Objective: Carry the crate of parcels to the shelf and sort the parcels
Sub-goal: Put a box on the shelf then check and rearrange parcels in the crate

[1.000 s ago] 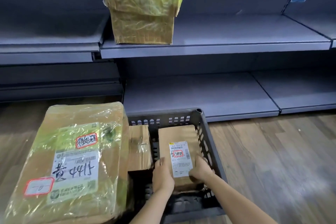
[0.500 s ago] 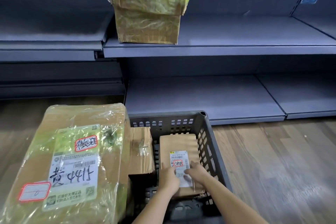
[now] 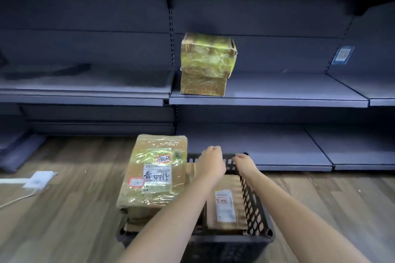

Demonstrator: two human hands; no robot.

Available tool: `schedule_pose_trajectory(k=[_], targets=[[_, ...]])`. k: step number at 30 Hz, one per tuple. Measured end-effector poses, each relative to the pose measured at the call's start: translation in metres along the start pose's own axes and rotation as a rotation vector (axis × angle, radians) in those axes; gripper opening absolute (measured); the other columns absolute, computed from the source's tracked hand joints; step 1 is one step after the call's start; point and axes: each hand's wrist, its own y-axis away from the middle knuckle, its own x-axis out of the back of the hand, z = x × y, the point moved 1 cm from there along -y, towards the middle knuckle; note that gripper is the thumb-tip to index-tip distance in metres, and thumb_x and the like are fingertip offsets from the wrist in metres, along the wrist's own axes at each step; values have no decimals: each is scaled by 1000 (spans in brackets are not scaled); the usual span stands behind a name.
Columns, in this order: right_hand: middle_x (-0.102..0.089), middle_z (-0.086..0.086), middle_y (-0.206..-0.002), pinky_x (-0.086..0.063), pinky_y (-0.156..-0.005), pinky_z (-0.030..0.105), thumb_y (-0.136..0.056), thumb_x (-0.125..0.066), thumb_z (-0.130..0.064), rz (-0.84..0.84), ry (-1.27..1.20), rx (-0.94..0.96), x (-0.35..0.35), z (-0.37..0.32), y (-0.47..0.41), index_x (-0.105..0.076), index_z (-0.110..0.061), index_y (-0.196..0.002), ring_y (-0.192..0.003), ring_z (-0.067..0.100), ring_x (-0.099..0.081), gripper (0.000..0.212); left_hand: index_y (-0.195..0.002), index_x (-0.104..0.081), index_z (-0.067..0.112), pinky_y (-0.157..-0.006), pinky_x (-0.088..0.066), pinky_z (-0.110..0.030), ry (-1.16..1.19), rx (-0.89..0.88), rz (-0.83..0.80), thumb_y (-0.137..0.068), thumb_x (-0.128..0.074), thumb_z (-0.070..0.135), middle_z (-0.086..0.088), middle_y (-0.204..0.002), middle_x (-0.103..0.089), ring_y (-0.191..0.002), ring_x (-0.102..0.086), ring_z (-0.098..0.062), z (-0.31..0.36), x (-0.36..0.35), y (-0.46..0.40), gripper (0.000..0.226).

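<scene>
Currently both arms extended over crate [image 3: 256,235] on floor near shelf [image 3: 267,98]. Left hand [image 3: 211,161], right hand [image 3: 243,162] at far rim, motion-blurred; grip cannot tell. Small parcel [image 3: 226,203] inside crate, partly hidden by left forearm; large parcel [image 3: 154,173] on crate's left.

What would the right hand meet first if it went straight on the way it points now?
Probably the far rim of the crate, just ahead of the right hand. Beyond it lies the bottom shelf. The picture is blurred and depth is unclear.
</scene>
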Motion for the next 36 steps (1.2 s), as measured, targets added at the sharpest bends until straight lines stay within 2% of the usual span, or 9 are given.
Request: schedule_pose_trajectory(k=[4, 7, 10, 13, 15, 19, 24, 29, 36], targets=[[-56, 6, -110, -40, -80, 28, -96, -40, -15, -70, 10, 73, -29, -28, 36, -47, -13, -132, -94, 21, -55, 37, -127, -52, 9, -91, -48, -36, -71, 18, 164, -92, -48, 4, -8, -130, -54, -118, -52, -26, -26, 58, 28, 36], [-54, 1, -96, -42, -79, 31, -97, -39, -17, -160, 117, 92, -57, -38, 61, -44, -15, -130, -78, 13, -51, 34, -117, -55, 8, -87, -45, -35, -109, 153, 178, -89, -50, 2, -9, -124, -56, -112, -53, -28, -67, 83, 53, 29], [-49, 12, -132, -50, -84, 34, -98, -40, -19, -255, 214, 86, -81, -43, 83, -21, -7, -149, -104, 23, -57, 55, -122, -51, 7, -91, -43, -34, -155, 305, 181, -89, -49, 4, -10, -125, -55, -115, -51, -29, -110, 94, 74, 33], [-47, 1, -75, -38, -54, 25, -97, -38, -14, -330, 263, 98, -103, -38, 87, -32, 1, -142, -59, 14, -42, 48, -130, -45, 6, -91, -44, -33, -78, 484, 132, -90, -53, 13, -12, -131, -50, -120, -50, -29, -141, 94, 86, 41], [-34, 0, -67, -34, -51, 25, -94, -36, -9, -355, 234, 66, -114, -32, 82, -44, 0, -130, -54, 14, -32, 39, -128, -46, 4, -84, -46, -34, 44, 581, 64, -92, -54, 20, -13, -129, -53, -118, -53, -29, -155, 88, 87, 41], [-41, 1, -68, -34, -47, 25, -92, -35, -4, -299, 122, 46, -120, -31, 78, -49, -14, -97, -52, 13, -36, 17, -120, -50, 1, -71, -41, -32, 211, 593, 59, -95, -49, 18, -14, -119, -61, -107, -59, -31, -163, 81, 80, 31], [-66, 10, -94, -42, -64, 33, -94, -38, -12, -175, -20, 47, -84, -31, 60, -47, -12, -134, -77, 22, -51, 40, -121, -46, 6, -67, -38, -32, 172, 505, 156, -98, -45, 25, -11, -119, -59, -105, -58, -28, -128, 83, 63, 30], [-61, 10, -122, -52, -91, 44, -100, -36, -25, 4, 71, 117, -17, -20, 44, -41, -12, -138, -105, 30, -62, 41, -122, -48, 8, -84, -45, -32, 233, 399, 78, -99, -44, 26, -11, -121, -60, -109, -58, -29, -74, 53, 35, 30], [-54, 12, -135, -41, -97, 33, -102, -29, -29, 36, 281, 93, 29, 38, 23, -45, -6, -135, -122, 30, -51, 44, -128, -51, 7, -93, -47, -32, 245, 365, -112, -96, -49, 26, -4, -126, -60, -110, -59, -22, -51, -36, 2, 37]])
